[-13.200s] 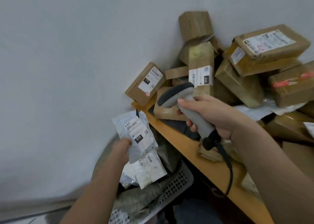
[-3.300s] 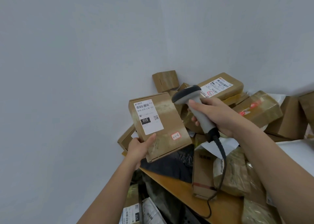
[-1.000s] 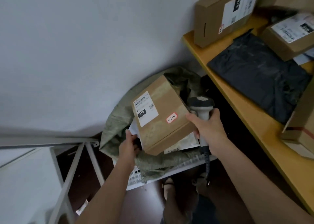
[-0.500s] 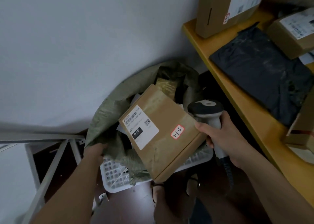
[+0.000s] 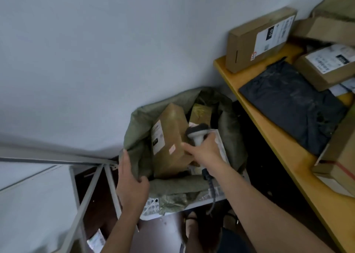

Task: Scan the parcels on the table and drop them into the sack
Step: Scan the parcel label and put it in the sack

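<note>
Though label blurred, box [image 5: 171, 137] half-sunk in sack [image 5: 138, 118]; left fingers [image 5: 132, 178] gripping rim, right [image 5: 203, 151] round scanner [image 5: 197, 133]

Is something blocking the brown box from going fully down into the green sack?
Yes. The brown box stands tilted in the sack mouth, resting on parcels already inside. The left hand holds the rim open; the right hand, gripping the scanner, touches the box.

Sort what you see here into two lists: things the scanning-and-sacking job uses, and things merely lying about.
Job: scanner in right hand; brown box entering green sack, left hand holding its rim; table parcels, black mailer.

Lying about: metal frame, white basket.
</note>
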Demonstrator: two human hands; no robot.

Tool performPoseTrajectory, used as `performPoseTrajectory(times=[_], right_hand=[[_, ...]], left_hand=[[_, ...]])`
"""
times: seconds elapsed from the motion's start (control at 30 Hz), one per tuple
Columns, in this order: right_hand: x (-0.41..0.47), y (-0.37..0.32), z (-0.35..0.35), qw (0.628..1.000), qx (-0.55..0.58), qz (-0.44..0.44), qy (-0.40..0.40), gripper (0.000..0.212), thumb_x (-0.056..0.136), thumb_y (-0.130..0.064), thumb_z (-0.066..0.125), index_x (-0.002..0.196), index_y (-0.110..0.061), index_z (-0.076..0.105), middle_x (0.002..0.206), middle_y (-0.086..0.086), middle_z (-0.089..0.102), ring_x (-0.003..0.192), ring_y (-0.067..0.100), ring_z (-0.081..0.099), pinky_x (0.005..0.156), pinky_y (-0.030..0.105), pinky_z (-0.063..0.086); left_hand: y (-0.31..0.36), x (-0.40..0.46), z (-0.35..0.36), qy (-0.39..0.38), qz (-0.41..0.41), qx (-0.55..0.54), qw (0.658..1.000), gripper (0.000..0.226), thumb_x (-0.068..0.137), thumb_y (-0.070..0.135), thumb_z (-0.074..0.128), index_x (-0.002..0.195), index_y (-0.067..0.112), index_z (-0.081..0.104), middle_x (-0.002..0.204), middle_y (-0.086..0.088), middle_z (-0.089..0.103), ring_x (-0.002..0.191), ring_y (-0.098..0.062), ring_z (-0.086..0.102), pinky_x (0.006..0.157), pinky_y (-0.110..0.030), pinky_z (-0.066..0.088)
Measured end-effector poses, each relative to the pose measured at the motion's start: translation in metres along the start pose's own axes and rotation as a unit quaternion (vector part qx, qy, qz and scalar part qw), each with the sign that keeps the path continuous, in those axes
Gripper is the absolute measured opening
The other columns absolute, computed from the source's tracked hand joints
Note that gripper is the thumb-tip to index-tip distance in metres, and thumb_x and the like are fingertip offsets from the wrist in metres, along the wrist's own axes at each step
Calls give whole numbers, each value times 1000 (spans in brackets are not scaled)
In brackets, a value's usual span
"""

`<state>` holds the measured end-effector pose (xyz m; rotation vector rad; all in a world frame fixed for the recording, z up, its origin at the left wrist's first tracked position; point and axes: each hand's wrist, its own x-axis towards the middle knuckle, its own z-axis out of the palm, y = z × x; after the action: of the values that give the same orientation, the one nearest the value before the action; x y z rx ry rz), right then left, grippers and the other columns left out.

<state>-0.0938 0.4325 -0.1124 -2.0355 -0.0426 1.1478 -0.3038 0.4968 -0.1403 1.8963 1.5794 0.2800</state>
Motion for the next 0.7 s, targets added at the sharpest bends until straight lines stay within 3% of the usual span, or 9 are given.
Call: performPoseTrajectory(times=[0.07,0.13,0.2,0.27,0.37,0.43,0.53,0.6,0.7], right_hand=[[2,8,9,999,-11,18,-41,100,77,-44,79,151,-13,20,137,11,51,112,30,60,76,34,56],[-1,15,8,998,24,36,-51,80,81,-40,77,142,-12,33,120,13,59,80,26,65,48,24,50],[-5,20,0,997,39,51,-41,62,85,-31,74,133,-11,39,101,11,60,56,18,58,38,19,41],[-9,25,-14,997,30,65,-24,52,87,-26,72,127,-9,43,86,9,59,44,15,53,36,19,39],[-14,28,-37,996,34,80,16,38,87,-20,71,115,-7,49,77,11,59,44,19,53,40,23,41],[-20,27,-56,995,47,76,47,33,88,-18,70,111,-9,49,80,10,60,53,21,56,42,24,43],[-29,21,-84,995,63,51,66,44,86,-21,72,121,-9,48,97,13,63,65,21,61,41,23,43],[-36,14,-104,995,72,33,67,42,87,-22,71,119,-9,48,98,13,65,57,17,59,43,25,44],[-47,5,-132,993,93,2,79,34,87,-24,72,109,-13,49,98,14,69,50,16,57,45,28,45]], left_hand=[[-2,2,0,-11,-1,12,1000,97,76,0,61,156,31,16,154,1,33,119,-21,52,66,-27,42],[-8,7,2,-22,-24,9,999,93,76,1,60,155,29,19,149,-2,39,118,-26,52,70,-32,44],[-14,13,4,-40,-34,2,999,86,75,-1,58,152,26,28,138,-4,47,110,-27,55,66,-31,42],[-15,17,7,-67,-27,12,997,79,77,-4,55,149,23,36,131,-4,52,99,-23,58,63,-29,43],[-10,21,8,-99,-59,10,993,75,81,-7,51,149,22,39,134,-8,55,88,-15,55,58,-23,42],[-11,25,13,-151,-66,24,986,75,83,-8,54,150,19,35,142,-11,48,94,-14,49,59,-19,39],[-8,29,22,-215,-109,15,970,81,84,-3,62,153,15,24,141,-19,47,106,-26,53,77,-33,50],[2,29,26,-224,-160,31,961,91,82,1,66,155,16,14,145,-22,37,119,-36,48,90,-41,51],[25,24,31,-224,-200,69,951,103,80,6,72,155,15,3,153,-21,8,132,-42,33,98,-41,44]])
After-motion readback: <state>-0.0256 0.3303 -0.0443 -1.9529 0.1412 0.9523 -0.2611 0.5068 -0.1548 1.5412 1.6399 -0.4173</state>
